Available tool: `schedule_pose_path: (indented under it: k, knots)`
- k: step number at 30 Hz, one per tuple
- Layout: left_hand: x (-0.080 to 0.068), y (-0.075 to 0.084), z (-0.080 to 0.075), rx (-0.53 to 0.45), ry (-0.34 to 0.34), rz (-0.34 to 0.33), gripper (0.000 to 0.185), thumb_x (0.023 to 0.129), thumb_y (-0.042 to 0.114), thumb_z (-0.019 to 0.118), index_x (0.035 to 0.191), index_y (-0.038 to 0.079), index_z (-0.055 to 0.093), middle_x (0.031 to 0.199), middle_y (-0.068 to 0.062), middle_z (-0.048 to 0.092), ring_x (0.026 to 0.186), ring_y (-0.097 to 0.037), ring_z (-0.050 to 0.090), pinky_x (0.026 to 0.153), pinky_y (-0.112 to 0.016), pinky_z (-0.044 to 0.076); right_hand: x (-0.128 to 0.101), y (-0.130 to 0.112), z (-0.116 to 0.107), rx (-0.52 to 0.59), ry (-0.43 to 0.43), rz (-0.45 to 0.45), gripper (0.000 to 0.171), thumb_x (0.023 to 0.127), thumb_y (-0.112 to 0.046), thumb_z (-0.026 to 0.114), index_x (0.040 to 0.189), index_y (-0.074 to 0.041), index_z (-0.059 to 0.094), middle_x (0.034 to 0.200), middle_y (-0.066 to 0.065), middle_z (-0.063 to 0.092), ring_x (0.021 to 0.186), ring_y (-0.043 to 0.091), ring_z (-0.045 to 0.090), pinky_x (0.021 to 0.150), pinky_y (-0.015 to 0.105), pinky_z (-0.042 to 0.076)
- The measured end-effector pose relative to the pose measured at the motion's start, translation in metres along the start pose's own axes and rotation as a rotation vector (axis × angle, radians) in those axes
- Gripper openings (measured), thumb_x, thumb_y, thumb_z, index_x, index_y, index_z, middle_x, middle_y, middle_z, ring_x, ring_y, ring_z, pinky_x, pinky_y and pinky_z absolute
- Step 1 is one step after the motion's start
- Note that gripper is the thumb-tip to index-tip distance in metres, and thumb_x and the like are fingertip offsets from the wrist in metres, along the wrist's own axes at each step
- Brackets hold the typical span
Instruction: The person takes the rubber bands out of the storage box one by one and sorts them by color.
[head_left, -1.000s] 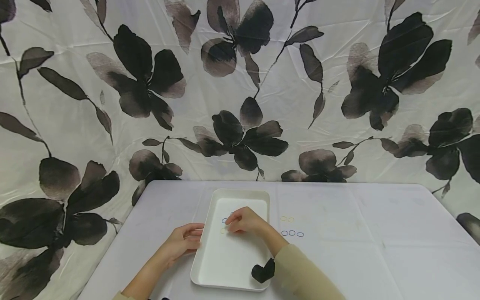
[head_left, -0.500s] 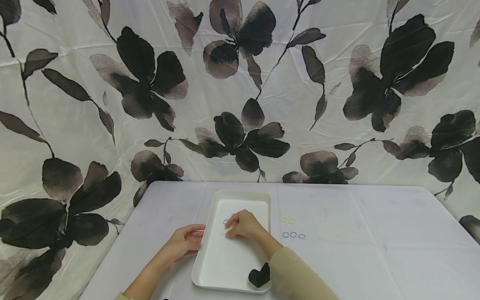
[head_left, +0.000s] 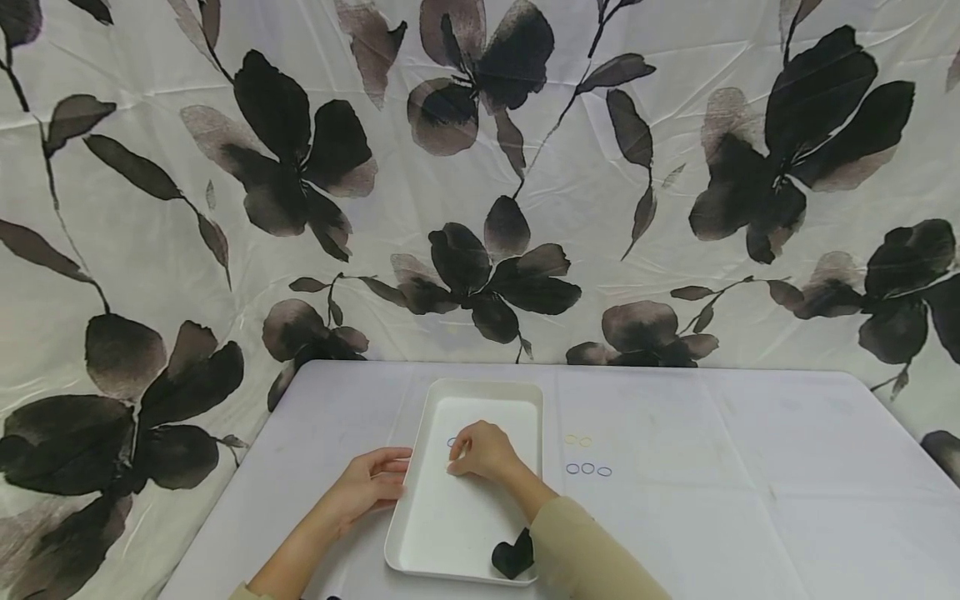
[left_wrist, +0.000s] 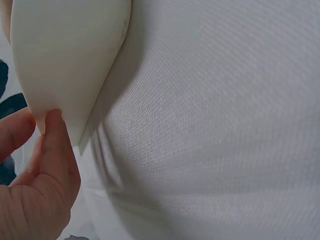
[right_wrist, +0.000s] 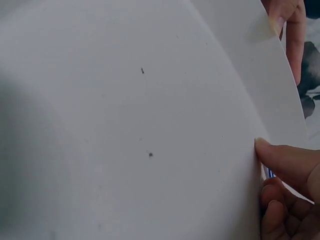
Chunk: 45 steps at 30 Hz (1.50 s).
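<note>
My left hand (head_left: pixel 372 486) pinches the left rim of a white tray (head_left: pixel 457 533); the left wrist view has its fingers (left_wrist: pixel 57 135) on the outer wall. Inside the tray, toward its far half, is my right hand (head_left: pixel 486 450), thumb and forefinger bent and lowered to the floor. A thin blue ring (head_left: pixel 452 442) lies just beyond those fingertips. In the right wrist view the thumb (right_wrist: pixel 285 157) touches the tray, and a bit of blue (right_wrist: pixel 270 173) shows between it and the curled fingers. I cannot tell whether the fingertips hold something.
Right of the tray, two yellow rings (head_left: pixel 577 441) lie above a row of three blue rings (head_left: pixel 588 469) on the white tablecloth (head_left: pixel 720 500). A black heart-shaped piece (head_left: pixel 513 554) by the right sleeve overlaps the tray's near right corner. A flowered curtain hangs behind the table.
The right hand has turned slightly, and the yellow ring seen earlier at its fingertips is out of sight. The right sleeve and black piece have shifted left and nearer. The left hand stays put.
</note>
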<state>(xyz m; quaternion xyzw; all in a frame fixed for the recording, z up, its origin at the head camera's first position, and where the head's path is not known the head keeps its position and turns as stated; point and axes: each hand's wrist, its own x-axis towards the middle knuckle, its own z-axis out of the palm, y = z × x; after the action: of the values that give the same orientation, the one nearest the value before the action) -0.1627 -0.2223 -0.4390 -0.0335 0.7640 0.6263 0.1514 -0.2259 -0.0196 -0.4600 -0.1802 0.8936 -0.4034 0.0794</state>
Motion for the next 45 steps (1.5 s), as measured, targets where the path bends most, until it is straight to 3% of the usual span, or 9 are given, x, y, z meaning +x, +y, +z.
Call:
schedule_pose_path:
  k: [7, 13, 18, 23, 29, 38, 45]
  knots:
    - [0.000, 0.000, 0.001, -0.006, 0.005, 0.002, 0.059, 0.074, -0.012, 0.059, 0.131, -0.010, 0.042, 0.118, -0.024, 0.053, 0.101, -0.029, 0.059, 0.080, -0.038, 0.053, 0.000, 0.000, -0.003, -0.077, -0.062, -0.090, 0.014, 0.074, -0.011, 0.075, 0.065, -0.011, 0.065, 0.066, -0.009, 0.049, 0.065, 0.006, 0.042, 0.062, 0.022, 0.037]
    - [0.002, 0.000, 0.002, 0.000, 0.015, 0.000, 0.058, 0.075, -0.013, 0.059, 0.130, -0.010, 0.043, 0.117, -0.024, 0.053, 0.101, -0.028, 0.059, 0.080, -0.038, 0.053, 0.002, 0.006, -0.005, -0.058, -0.124, -0.119, 0.013, 0.076, -0.011, 0.072, 0.067, -0.012, 0.064, 0.065, -0.009, 0.047, 0.065, 0.005, 0.041, 0.061, 0.021, 0.036]
    - [0.001, 0.002, 0.003, 0.001, 0.026, -0.005, 0.057, 0.074, -0.013, 0.059, 0.129, -0.009, 0.044, 0.116, -0.022, 0.054, 0.100, -0.028, 0.060, 0.080, -0.037, 0.053, 0.002, 0.007, -0.009, 0.035, -0.157, -0.113, 0.011, 0.077, -0.007, 0.071, 0.069, -0.009, 0.064, 0.062, -0.007, 0.049, 0.060, 0.005, 0.043, 0.056, 0.019, 0.037]
    - [0.001, 0.002, 0.003, 0.000, 0.033, -0.002, 0.057, 0.074, -0.013, 0.060, 0.129, -0.009, 0.045, 0.116, -0.022, 0.055, 0.100, -0.028, 0.060, 0.080, -0.037, 0.053, -0.001, 0.004, -0.015, 0.164, -0.177, -0.051, 0.010, 0.078, -0.002, 0.069, 0.071, -0.006, 0.063, 0.056, -0.005, 0.051, 0.049, 0.007, 0.046, 0.046, 0.018, 0.037]
    - [0.000, 0.002, 0.003, 0.001, 0.018, 0.002, 0.057, 0.074, -0.012, 0.060, 0.129, -0.010, 0.044, 0.117, -0.023, 0.054, 0.100, -0.028, 0.060, 0.080, -0.037, 0.053, -0.002, 0.002, -0.020, 0.258, -0.173, -0.024, 0.004, 0.079, 0.000, 0.069, 0.080, -0.003, 0.066, 0.055, 0.001, 0.055, 0.049, 0.011, 0.051, 0.045, 0.018, 0.038]
    - [-0.002, 0.000, 0.002, 0.003, 0.028, 0.000, 0.058, 0.074, -0.012, 0.060, 0.129, -0.009, 0.045, 0.116, -0.023, 0.054, 0.099, -0.027, 0.060, 0.079, -0.037, 0.053, -0.007, 0.003, -0.027, 0.292, -0.177, -0.043, 0.004, 0.079, -0.003, 0.071, 0.081, 0.001, 0.071, 0.061, 0.001, 0.061, 0.053, 0.010, 0.054, 0.051, 0.019, 0.046]
    - [0.000, -0.001, 0.002, 0.008, 0.038, -0.004, 0.057, 0.074, -0.013, 0.060, 0.129, -0.008, 0.046, 0.116, -0.022, 0.054, 0.098, -0.026, 0.060, 0.079, -0.037, 0.053, -0.011, 0.003, -0.034, 0.299, -0.165, -0.048, 0.004, 0.079, -0.003, 0.071, 0.081, 0.001, 0.071, 0.060, 0.000, 0.058, 0.050, 0.009, 0.050, 0.048, 0.019, 0.042]
